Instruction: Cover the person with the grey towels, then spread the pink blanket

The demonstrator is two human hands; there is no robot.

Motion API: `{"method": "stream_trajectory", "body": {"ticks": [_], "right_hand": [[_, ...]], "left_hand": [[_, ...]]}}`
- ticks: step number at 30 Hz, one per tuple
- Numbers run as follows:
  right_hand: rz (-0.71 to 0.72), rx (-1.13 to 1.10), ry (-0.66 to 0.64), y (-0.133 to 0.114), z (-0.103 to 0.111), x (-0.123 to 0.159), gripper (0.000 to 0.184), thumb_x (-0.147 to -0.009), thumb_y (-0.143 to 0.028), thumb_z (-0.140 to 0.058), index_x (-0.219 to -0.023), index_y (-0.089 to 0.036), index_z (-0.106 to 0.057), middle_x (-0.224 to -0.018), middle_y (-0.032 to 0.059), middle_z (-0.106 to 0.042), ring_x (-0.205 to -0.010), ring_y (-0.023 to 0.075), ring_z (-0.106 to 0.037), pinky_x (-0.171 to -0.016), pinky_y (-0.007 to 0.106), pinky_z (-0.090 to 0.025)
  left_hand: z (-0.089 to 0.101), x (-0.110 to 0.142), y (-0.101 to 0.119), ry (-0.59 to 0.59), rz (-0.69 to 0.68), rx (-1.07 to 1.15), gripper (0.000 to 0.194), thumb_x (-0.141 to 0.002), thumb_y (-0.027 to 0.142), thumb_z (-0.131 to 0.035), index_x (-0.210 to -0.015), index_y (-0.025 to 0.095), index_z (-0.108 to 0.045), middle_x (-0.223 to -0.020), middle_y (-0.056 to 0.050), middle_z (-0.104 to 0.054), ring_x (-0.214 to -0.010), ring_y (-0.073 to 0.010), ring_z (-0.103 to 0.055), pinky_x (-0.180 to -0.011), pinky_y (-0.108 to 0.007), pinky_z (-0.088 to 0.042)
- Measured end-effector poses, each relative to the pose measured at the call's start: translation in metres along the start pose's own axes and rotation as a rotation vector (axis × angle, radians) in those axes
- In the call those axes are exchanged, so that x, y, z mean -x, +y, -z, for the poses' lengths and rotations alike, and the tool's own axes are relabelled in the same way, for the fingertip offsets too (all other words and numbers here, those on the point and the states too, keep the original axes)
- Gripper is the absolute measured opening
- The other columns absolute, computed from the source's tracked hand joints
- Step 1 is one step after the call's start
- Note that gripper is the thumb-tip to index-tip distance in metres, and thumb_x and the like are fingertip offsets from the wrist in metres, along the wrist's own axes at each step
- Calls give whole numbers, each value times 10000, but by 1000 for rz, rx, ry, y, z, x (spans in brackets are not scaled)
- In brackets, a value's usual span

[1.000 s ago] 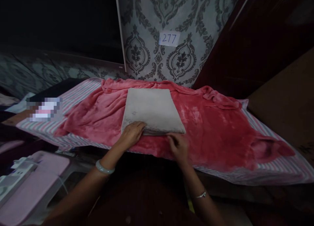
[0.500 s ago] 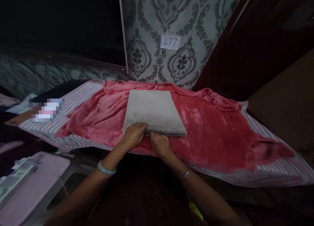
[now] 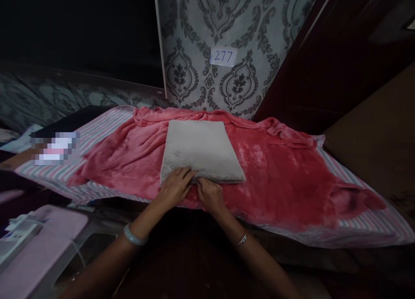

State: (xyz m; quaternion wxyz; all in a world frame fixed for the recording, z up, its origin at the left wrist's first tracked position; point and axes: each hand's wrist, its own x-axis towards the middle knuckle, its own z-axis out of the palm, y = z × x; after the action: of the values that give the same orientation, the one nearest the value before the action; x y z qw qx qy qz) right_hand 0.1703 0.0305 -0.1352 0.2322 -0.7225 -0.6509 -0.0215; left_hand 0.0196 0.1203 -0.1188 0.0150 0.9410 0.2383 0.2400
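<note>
Left fingers (image 3: 182, 174) bend over grey cloth (image 3: 201, 145), right fingers (image 3: 205, 186) curl at its edge — grips unclear.

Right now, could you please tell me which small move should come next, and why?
Perhaps slide the right hand rightward along the near edge of the grey plush square, since the left hand sits close beside the right one, leaving that edge's right stretch untouched.

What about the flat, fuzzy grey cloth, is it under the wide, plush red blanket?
No, the flat, fuzzy grey cloth lies on top of the wide, plush red blanket.
</note>
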Motion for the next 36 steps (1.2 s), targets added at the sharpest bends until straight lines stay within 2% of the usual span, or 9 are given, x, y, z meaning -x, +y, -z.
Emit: {"method": "stream_trajectory", "body": {"ticks": [5,8,11,13,15,18,21,30,36], "right_hand": [[61,-55,62,4,3,5,234,-995,-191,-479,-947,-208,-707,-896,54,-750,-786,158,-685,-698,225,-470],[99,-126,215,17,25,5,289,-1013,-226,-436,-1024,-211,-724,-958,63,-749,-852,165,-683,-785,250,-498],[20,-99,305,36,56,-7,368,-1042,-293,-380,-1133,-189,-722,-1008,94,-734,-944,203,-668,-875,311,-509],[-20,-36,260,47,70,-21,422,-1049,-348,-379,-1313,-170,-655,-1180,129,-703,-1112,241,-629,-983,373,-488],[-41,45,155,54,74,-33,513,-1045,-416,-401,-1492,-191,-511,-1444,144,-570,-1345,285,-493,-1113,464,-404],[-81,160,-60,58,63,-41,604,-1029,-527,-421,-1582,-287,-378,-1651,86,-321,-1519,332,-250,-1199,580,-250],[-118,210,-193,61,47,-37,632,-1024,-565,-414,-1603,-327,-321,-1692,38,-214,-1545,333,-181,-1224,585,-177],[-126,199,-211,65,40,-34,635,-1028,-576,-375,-1612,-346,-284,-1701,12,-167,-1557,316,-151,-1235,558,-147],[-133,182,-226,70,43,-32,638,-1038,-563,-362,-1617,-306,-283,-1697,14,-175,-1564,286,-138,-1251,508,-147]], "left_hand": [[0,0,6,5,14,-72,384,-923,159,-527,-1283,157,-659,-1233,-158,-690,-1112,-289,-645,-997,-452,-527],[16,-4,6,-59,-19,-55,355,-918,183,-539,-1237,180,-694,-1225,-143,-702,-1104,-287,-656,-979,-454,-536],[33,-19,4,-97,-20,-1,342,-980,267,-464,-1205,217,-717,-1276,-126,-692,-1162,-283,-643,-1008,-481,-518],[38,-31,5,-77,30,17,408,-1017,293,-379,-1271,223,-692,-1369,-119,-651,-1295,-287,-577,-1090,-511,-464],[34,-42,8,-83,79,2,452,-1025,329,-374,-1399,231,-608,-1495,-117,-557,-1433,-307,-451,-1181,-561,-361],[16,-48,15,-197,146,-45,575,-981,447,-494,-1525,262,-470,-1628,-119,-382,-1524,-384,-281,-1218,-649,-235],[0,-43,18,-286,226,-71,685,-939,520,-553,-1567,294,-395,-1684,-112,-252,-1546,-429,-185,-1213,-678,-201],[-6,-34,11,-262,196,-111,697,-935,535,-547,-1574,319,-374,-1681,-111,-264,-1543,-408,-220,-1215,-649,-221],[-8,-26,1,-216,218,-130,746,-925,603,-539,-1568,253,-395,-1653,-166,-309,-1535,-370,-269,-1224,-584,-266]]}}
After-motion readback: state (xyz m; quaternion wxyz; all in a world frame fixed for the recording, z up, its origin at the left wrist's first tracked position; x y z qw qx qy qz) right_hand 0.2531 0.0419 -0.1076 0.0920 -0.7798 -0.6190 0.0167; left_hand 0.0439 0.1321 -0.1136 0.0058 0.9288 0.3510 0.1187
